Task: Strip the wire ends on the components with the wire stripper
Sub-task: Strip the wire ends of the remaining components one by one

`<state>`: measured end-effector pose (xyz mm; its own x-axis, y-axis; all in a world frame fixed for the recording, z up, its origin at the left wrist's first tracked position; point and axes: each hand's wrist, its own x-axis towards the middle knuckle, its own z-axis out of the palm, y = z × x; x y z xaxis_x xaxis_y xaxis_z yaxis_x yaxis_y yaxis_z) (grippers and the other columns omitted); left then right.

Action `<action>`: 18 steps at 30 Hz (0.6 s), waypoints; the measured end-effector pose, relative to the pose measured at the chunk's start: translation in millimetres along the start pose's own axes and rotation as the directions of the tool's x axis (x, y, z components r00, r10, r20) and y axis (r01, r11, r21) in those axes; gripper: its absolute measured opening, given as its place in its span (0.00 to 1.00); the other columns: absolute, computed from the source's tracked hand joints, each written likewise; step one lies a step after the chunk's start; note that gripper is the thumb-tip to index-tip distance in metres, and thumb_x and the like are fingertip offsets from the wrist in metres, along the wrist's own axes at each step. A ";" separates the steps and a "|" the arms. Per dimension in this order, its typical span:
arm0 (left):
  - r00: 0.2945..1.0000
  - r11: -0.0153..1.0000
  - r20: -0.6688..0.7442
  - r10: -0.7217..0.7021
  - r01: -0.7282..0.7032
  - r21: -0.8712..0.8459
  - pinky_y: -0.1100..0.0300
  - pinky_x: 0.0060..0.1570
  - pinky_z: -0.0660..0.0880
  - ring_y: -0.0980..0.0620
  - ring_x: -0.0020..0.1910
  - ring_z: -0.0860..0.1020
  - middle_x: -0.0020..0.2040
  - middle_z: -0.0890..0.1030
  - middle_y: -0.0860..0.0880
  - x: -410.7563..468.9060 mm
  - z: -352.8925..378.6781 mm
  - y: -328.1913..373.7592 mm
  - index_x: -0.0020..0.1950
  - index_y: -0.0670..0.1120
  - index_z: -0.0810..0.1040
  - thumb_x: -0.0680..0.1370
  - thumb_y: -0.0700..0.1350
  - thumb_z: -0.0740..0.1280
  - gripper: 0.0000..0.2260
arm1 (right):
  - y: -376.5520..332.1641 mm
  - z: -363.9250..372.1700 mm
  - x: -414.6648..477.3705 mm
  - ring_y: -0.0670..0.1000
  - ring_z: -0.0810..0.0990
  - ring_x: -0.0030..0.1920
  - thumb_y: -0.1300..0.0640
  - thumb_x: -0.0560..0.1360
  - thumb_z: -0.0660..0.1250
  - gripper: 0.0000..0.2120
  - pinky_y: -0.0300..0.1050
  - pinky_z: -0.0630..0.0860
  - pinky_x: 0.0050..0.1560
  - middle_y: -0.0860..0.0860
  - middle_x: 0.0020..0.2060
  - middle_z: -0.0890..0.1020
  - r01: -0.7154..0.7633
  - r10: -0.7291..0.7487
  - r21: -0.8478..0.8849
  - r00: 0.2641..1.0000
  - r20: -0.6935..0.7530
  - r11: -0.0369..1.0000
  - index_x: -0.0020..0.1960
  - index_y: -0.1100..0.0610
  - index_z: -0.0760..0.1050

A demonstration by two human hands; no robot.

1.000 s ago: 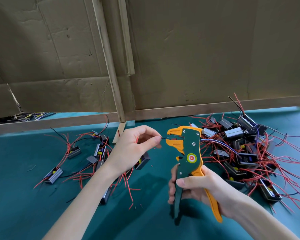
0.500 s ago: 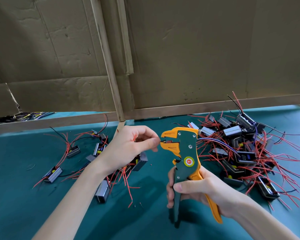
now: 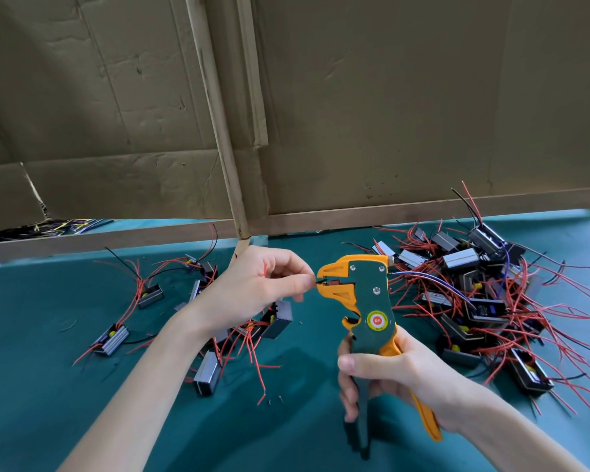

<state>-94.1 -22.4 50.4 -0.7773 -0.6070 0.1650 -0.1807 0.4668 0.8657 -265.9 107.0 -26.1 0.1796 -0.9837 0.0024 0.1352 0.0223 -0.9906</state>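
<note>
Soft even daylight; faint shadows; sharp centre; wide-angle bowing at edges

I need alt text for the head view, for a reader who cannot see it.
The left hand pinches a black wire end at the jaws of a green and orange wire stripper that the right hand grips. Wired components lie on the teal table.

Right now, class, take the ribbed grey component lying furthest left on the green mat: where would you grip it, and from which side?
Pinch the ribbed component across its long sides, coming from above. It lies flat on the mat, apart from the others. Its red wires trail from the ends, so the sides are likely free.
</note>
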 end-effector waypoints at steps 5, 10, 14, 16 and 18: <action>1.000 1.000 0.012 0.005 -0.005 0.000 0.74 0.34 0.68 0.63 0.30 0.74 0.30 0.79 0.55 0.8 -0.7 -2.4 0.43 0.44 0.81 0.77 0.40 0.68 0.04 | -0.9 3.2 0.9 0.58 0.77 0.29 0.51 0.68 0.74 0.11 0.48 0.76 0.35 0.58 0.28 0.77 -0.036 0.036 -0.005 0.998 -0.051 0.999 0.37 0.56 0.75; 1.000 0.997 -0.016 0.021 -0.022 -0.073 0.70 0.34 0.69 0.60 0.33 0.75 0.34 0.79 0.55 4.9 5.3 -10.9 0.47 0.45 0.77 0.79 0.40 0.66 0.02 | 1.4 9.9 0.9 0.56 0.73 0.24 0.52 0.67 0.76 0.14 0.49 0.75 0.32 0.59 0.24 0.72 -0.034 0.043 0.088 0.993 -0.109 0.996 0.33 0.56 0.72; 1.000 0.981 0.014 0.004 -0.002 -0.192 0.70 0.32 0.66 0.55 0.30 0.67 0.33 0.77 0.54 8.1 12.7 -19.0 0.47 0.47 0.70 0.80 0.44 0.62 0.03 | 5.3 17.7 3.7 0.52 0.64 0.19 0.52 0.65 0.77 0.21 0.42 0.67 0.25 0.55 0.21 0.64 -0.058 0.107 0.182 0.956 -0.274 0.982 0.28 0.57 0.66; 1.000 0.978 0.027 0.010 -0.004 -0.209 0.71 0.32 0.66 0.57 0.28 0.65 0.33 0.75 0.55 9.6 17.5 -23.4 0.47 0.47 0.69 0.81 0.43 0.61 0.03 | 6.6 16.6 5.5 0.50 0.60 0.19 0.53 0.62 0.80 0.24 0.39 0.63 0.23 0.54 0.21 0.61 -0.078 0.146 0.205 0.929 -0.339 0.976 0.27 0.56 0.63; 0.999 0.982 0.042 0.013 -0.005 -0.189 0.70 0.31 0.66 0.59 0.27 0.65 0.33 0.75 0.54 11.8 22.9 -27.2 0.47 0.46 0.70 0.81 0.41 0.60 0.04 | 5.2 12.6 5.4 0.51 0.62 0.19 0.54 0.63 0.80 0.22 0.41 0.65 0.24 0.55 0.21 0.63 -0.094 0.151 0.207 0.948 -0.281 0.974 0.27 0.56 0.66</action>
<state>-112.2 -27.6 18.0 -0.8040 -0.5737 0.1564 -0.0598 0.3397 0.9386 -251.9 104.1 -29.6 -0.0830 -0.9790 -0.1861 0.3162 0.1512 -0.9366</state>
